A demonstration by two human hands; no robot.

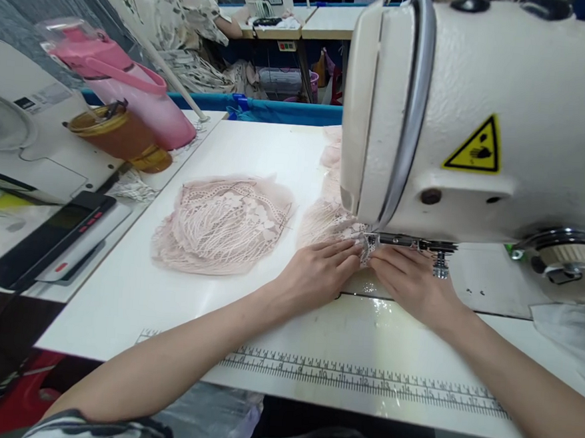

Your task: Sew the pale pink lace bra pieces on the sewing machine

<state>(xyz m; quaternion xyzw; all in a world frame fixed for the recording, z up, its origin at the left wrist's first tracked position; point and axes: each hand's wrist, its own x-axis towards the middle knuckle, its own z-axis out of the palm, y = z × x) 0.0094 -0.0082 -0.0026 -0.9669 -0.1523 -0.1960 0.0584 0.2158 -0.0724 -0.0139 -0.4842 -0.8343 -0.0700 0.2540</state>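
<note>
A sewing machine head (pixel 482 92) fills the upper right, its presser foot (pixel 368 241) down at a pale pink lace piece (pixel 327 221). My left hand (pixel 322 268) lies on the front of this lace, fingers stretched out flat, just left of the foot. On the foot's other side, my right hand (pixel 413 281) has its fingers pressed together at the lace edge; the clamp and machine hide some of them. Part of the lace runs back behind the machine head. To the left lies a stack of similar pink lace pieces (pixel 224 224).
A ruler strip (pixel 342 374) runs along the front of the white table (pixel 166 310). At left are a pink bottle (pixel 131 91), an amber cup (pixel 123 134), a black control panel (pixel 48 238) and another machine (pixel 13 119). Sheer white material (pixel 572 332) lies right. Another person's sleeve (pixel 187 5) shows behind.
</note>
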